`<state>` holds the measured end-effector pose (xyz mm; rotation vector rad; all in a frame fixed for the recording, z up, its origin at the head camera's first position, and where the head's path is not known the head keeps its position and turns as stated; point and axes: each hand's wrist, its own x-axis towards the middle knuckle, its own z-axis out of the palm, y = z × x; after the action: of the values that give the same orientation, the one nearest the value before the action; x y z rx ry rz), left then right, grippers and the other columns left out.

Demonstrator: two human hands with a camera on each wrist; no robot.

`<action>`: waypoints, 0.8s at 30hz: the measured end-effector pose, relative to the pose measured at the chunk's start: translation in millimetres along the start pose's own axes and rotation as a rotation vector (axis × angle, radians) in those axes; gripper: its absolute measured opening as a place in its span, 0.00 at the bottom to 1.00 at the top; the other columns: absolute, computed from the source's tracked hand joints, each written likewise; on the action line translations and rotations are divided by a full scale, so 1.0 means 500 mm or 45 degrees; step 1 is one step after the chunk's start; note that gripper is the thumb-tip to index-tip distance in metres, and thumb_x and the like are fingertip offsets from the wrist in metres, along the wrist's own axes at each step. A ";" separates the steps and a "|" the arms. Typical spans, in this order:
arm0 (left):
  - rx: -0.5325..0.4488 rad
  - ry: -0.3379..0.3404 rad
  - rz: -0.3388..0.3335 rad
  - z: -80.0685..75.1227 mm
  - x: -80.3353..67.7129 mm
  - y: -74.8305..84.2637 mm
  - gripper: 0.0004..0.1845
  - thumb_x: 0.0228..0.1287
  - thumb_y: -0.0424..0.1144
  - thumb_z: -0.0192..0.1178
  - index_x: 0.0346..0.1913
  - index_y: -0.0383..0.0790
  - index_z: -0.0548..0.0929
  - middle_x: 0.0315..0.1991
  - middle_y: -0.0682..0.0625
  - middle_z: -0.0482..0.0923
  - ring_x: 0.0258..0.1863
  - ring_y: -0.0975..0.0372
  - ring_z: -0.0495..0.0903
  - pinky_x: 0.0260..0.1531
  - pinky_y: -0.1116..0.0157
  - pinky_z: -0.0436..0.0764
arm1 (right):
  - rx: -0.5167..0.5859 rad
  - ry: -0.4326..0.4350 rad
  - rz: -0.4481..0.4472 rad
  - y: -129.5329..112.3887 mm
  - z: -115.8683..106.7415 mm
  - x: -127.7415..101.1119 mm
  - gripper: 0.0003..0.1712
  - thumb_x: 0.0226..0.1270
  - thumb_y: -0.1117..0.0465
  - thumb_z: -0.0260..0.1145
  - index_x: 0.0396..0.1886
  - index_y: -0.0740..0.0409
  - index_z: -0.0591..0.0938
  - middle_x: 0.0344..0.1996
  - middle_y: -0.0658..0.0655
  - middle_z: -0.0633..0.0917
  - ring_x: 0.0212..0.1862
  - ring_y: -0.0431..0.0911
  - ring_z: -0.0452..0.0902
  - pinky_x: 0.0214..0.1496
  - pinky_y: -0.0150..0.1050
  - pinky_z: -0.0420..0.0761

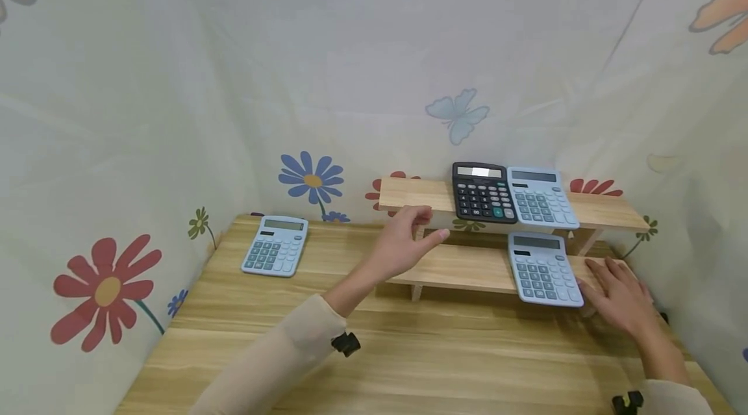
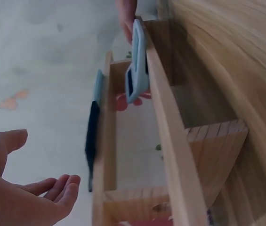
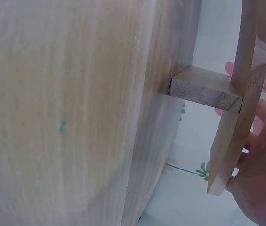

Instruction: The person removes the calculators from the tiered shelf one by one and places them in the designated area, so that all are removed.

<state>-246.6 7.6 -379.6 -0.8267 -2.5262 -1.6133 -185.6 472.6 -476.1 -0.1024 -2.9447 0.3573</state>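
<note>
My left hand (image 1: 400, 246) hovers at the left part of a two-tier wooden shelf, thumb and fingers apart with nothing between them. My right hand (image 1: 624, 297) rests on the right end of the lower tier (image 1: 467, 265), beside a light blue calculator (image 1: 545, 272); its thumb is close to that calculator's edge, and whether it touches cannot be told. On the upper tier (image 1: 415, 194) a black calculator (image 1: 482, 193) lies side by side with a second light blue calculator (image 1: 540, 197). In the left wrist view, the left hand (image 2: 34, 188) shows relaxed, empty fingers.
Another light blue calculator (image 1: 274, 246) lies on the wooden table (image 1: 409, 363), toward the back left. A pale cloth with printed flowers and butterflies (image 1: 350, 77) stands behind and around the table. A shelf leg (image 3: 203, 89) supports the lower tier in the right wrist view.
</note>
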 end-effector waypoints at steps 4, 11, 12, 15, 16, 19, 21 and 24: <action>-0.062 -0.065 -0.079 0.028 0.020 -0.015 0.33 0.75 0.58 0.64 0.70 0.36 0.77 0.66 0.42 0.78 0.65 0.51 0.80 0.66 0.56 0.81 | 0.000 -0.005 0.000 0.002 0.000 0.001 0.47 0.82 0.34 0.50 0.77 0.70 0.64 0.75 0.85 0.55 0.76 0.82 0.44 0.70 0.85 0.46; -0.192 -0.078 -0.248 0.068 0.055 -0.044 0.36 0.76 0.61 0.61 0.71 0.35 0.77 0.65 0.43 0.80 0.64 0.54 0.80 0.63 0.56 0.83 | -0.013 -0.004 0.001 0.005 0.000 0.002 0.46 0.82 0.34 0.50 0.77 0.70 0.65 0.75 0.85 0.56 0.76 0.82 0.45 0.69 0.86 0.47; -0.234 -0.070 -0.267 0.073 0.062 -0.048 0.37 0.76 0.61 0.61 0.72 0.34 0.77 0.64 0.42 0.81 0.63 0.55 0.81 0.63 0.55 0.83 | -0.014 0.000 0.002 0.005 0.000 0.002 0.46 0.82 0.34 0.50 0.77 0.70 0.65 0.75 0.85 0.56 0.76 0.82 0.45 0.68 0.86 0.48; -0.387 -0.041 -0.314 0.083 0.079 -0.057 0.36 0.78 0.60 0.60 0.71 0.33 0.77 0.62 0.40 0.83 0.60 0.55 0.83 0.64 0.52 0.83 | -0.007 0.010 0.005 0.005 0.001 0.001 0.46 0.82 0.34 0.51 0.77 0.69 0.65 0.75 0.84 0.56 0.76 0.82 0.45 0.69 0.86 0.47; -0.439 -0.031 -0.333 0.086 0.085 -0.060 0.35 0.78 0.59 0.60 0.70 0.33 0.78 0.60 0.40 0.84 0.58 0.56 0.84 0.63 0.52 0.83 | -0.008 0.011 0.004 0.004 0.001 0.001 0.46 0.82 0.34 0.51 0.77 0.69 0.65 0.75 0.84 0.56 0.76 0.82 0.45 0.69 0.86 0.47; -0.576 -0.002 -0.371 0.092 0.097 -0.068 0.31 0.79 0.57 0.60 0.65 0.31 0.81 0.56 0.38 0.87 0.53 0.58 0.87 0.62 0.55 0.84 | -0.005 0.018 -0.006 0.002 0.001 0.001 0.46 0.81 0.34 0.51 0.77 0.69 0.65 0.75 0.84 0.56 0.76 0.81 0.45 0.69 0.85 0.47; -0.646 0.015 -0.392 0.095 0.103 -0.073 0.29 0.79 0.56 0.61 0.62 0.31 0.84 0.54 0.38 0.87 0.52 0.59 0.88 0.60 0.59 0.85 | -0.006 0.026 -0.016 0.001 0.002 0.001 0.45 0.81 0.34 0.51 0.77 0.69 0.66 0.75 0.84 0.57 0.76 0.82 0.46 0.69 0.85 0.48; -0.754 0.006 -0.408 0.100 0.107 -0.077 0.27 0.79 0.54 0.61 0.59 0.30 0.85 0.54 0.37 0.87 0.51 0.58 0.89 0.60 0.59 0.85 | -0.003 0.039 -0.022 0.002 0.004 -0.002 0.45 0.81 0.35 0.51 0.76 0.68 0.67 0.75 0.84 0.58 0.75 0.82 0.47 0.69 0.85 0.48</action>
<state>-297.4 60.1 -418.5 -0.4381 -2.2769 -2.5222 -185.1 473.0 -478.2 -0.0819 -2.9136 0.3470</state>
